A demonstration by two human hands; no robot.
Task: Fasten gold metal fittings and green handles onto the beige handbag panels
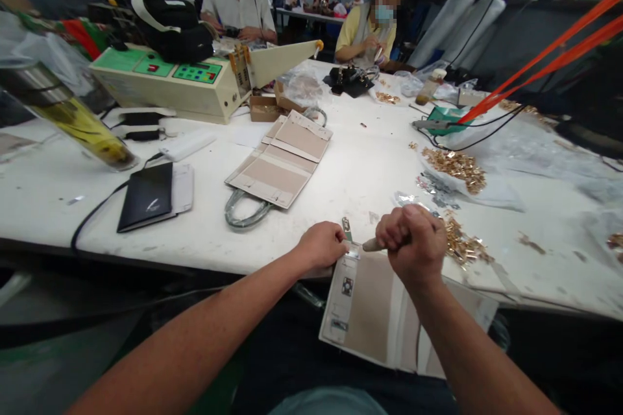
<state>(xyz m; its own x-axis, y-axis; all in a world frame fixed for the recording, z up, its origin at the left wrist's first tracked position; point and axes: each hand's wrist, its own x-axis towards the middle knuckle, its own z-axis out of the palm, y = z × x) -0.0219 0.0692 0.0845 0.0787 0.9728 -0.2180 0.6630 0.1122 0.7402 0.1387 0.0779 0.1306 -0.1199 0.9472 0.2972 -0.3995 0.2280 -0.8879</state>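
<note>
The left hand (321,246) has its thumb and fingertips together on the upper left corner of the beige bag panel (372,308). The right hand (416,240) is clamped in a fist around one tapered tool (372,245), whose narrow end points left, to that corner.

The panel lies at the near table edge, partly overhanging it; its long axis runs left to right, slanting down to the right. The right forearm crosses above and hides part of it. Two metal fittings sit in line along its left side, at (347,286) and (339,325), and a narrow metal strip (346,228) projects past the top corner.

Ahead to the left on the white table (365,155) is one folded bag piece (282,165) with two looped handles, one at each end. Beyond the right hand lie two nearby heaps of gold-coloured fittings, (457,170) and (464,243), the closer one just beside the hand. Farther left are one black notebook (148,198), one bottle (73,120) and one control-panel machine (170,81). Two people, (238,6) and (367,29), sit across the table.
</note>
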